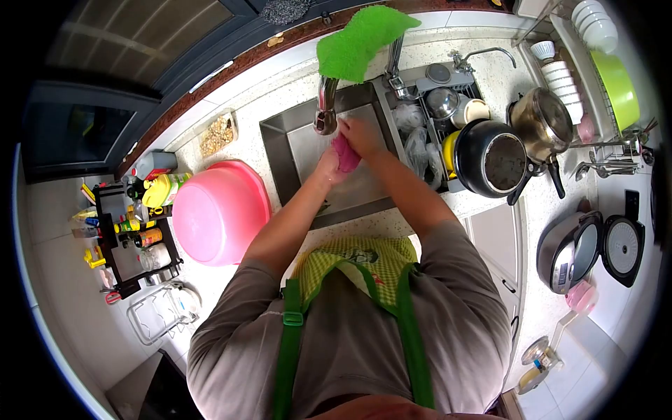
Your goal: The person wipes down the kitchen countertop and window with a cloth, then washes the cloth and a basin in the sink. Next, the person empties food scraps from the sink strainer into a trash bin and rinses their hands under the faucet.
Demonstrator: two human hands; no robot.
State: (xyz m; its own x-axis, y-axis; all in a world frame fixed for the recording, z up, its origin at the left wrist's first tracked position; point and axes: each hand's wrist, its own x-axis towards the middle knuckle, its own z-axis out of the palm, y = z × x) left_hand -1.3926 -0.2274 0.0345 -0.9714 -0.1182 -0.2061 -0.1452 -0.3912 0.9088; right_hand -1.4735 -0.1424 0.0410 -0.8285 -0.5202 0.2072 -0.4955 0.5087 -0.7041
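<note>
Over the steel sink (287, 150), both hands meet at a bunched pink cloth (345, 154). My left hand (331, 169) is closed around its lower left side. My right hand (360, 136) grips it from the upper right, with its fingers partly hidden. Just above the hands hangs the end of the chrome faucet (325, 112). A fluffy green cloth (360, 43) is draped across the faucet's upper part. Whether water is running cannot be made out.
Left of the sink, a large pink basin (217, 213) rests upside down on the counter. To the right stand a black pot (493, 159), a steel pressure cooker (542, 122) and plastic bags (420, 150). A rice cooker (570, 252) has its lid up at far right.
</note>
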